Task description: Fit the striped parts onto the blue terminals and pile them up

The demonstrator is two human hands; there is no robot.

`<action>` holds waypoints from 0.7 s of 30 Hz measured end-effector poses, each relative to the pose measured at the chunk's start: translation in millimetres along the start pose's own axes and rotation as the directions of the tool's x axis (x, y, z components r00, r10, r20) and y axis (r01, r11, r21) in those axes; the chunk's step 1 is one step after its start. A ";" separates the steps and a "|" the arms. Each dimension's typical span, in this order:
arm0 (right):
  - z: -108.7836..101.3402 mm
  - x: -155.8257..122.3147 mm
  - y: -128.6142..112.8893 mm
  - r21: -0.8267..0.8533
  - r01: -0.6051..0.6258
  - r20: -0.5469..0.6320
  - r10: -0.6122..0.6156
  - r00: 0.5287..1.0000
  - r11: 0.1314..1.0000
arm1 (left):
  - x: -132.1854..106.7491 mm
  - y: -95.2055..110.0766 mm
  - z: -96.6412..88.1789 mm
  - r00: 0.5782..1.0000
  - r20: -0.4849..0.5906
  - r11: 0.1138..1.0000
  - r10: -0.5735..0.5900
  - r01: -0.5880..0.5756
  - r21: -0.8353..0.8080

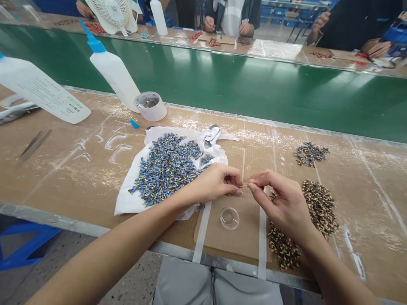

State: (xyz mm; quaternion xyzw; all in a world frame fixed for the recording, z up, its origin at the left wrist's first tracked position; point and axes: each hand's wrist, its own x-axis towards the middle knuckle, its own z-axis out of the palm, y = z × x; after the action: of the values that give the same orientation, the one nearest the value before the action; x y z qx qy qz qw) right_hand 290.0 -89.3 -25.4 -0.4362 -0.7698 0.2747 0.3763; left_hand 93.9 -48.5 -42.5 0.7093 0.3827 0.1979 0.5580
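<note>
Fingertips of my left hand (219, 182) are closed in a pinch on a tiny blue piece (238, 186). Facing it, my right hand (282, 203) pinches a thin yellowish stick (244, 185) whose tip points at the blue piece; whether the two touch is too small to tell. Below both hands a small clear cup (229, 218) rests on a taped cardboard sheet (235, 243). A heap of small blue, yellow and dark pieces (168, 169) lies on a white plastic sheet (127, 201) left of my hands. Dark-and-cream pieces (319, 207) are heaped beside and partly behind my right hand.
A smaller blue pile (311, 153) lies at the right. White bottles (116, 78) (47, 91), a tape roll (151, 106), a blue cap (134, 124) and tweezers (33, 146) stand or lie left. Beyond a green conveyor belt (203, 78), people sit at another bench.
</note>
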 end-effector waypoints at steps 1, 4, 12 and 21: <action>-0.1 0.1 -0.2 0.008 -0.003 0.006 0.003 1.000 1.000 | 0.1 0.1 0.0 1.000 0.001 1.000 -0.004 0.004 0.000; -3.4 0.1 -0.3 0.052 -0.032 -0.011 0.032 0.999 0.998 | 0.7 -0.3 -0.2 1.000 -0.001 1.000 -0.011 0.011 -0.008; -20.0 -1.9 -9.1 0.306 -0.058 0.181 0.001 0.984 0.950 | 0.7 -1.6 -0.2 1.000 0.000 0.999 -0.025 0.025 -0.045; -6.6 -0.5 -15.4 0.124 0.106 0.448 -0.151 0.881 0.987 | 2.0 -1.3 -6.6 1.000 -0.021 0.986 -0.016 0.012 -0.167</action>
State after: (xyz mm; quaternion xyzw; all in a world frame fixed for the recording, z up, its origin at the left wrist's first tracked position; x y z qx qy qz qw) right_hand 288.5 -96.4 -10.2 -0.2891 -0.8495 0.3806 0.2234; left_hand 90.1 -42.6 -42.0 0.6550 0.3759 0.2335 0.6125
